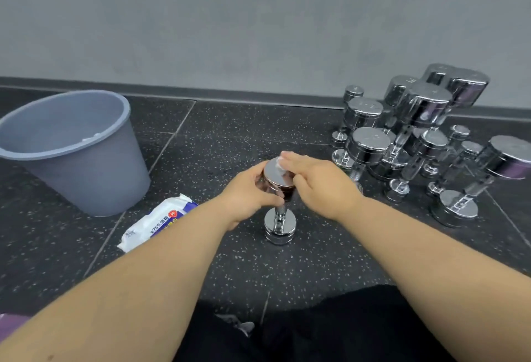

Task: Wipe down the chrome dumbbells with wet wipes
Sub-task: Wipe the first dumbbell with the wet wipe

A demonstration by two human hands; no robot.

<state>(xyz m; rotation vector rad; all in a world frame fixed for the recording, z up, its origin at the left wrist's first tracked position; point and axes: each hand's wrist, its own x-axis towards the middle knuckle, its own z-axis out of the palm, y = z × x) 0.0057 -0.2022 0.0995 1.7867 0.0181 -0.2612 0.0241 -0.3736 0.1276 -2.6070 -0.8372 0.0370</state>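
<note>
A small chrome dumbbell (279,224) stands upright on the dark speckled floor in the middle of the view. My left hand (248,192) grips its upper head from the left side. My right hand (319,179) lies over the top face of that head and presses a white wet wipe (280,164) flat against it; only a small corner of the wipe shows. The pack of wet wipes (156,222), white and blue, lies on the floor to the left of the dumbbell.
A grey plastic bin (71,143) stands at the left with something white inside. Several chrome dumbbells (416,137) stand clustered at the right near the grey wall. My dark-clothed legs fill the bottom edge.
</note>
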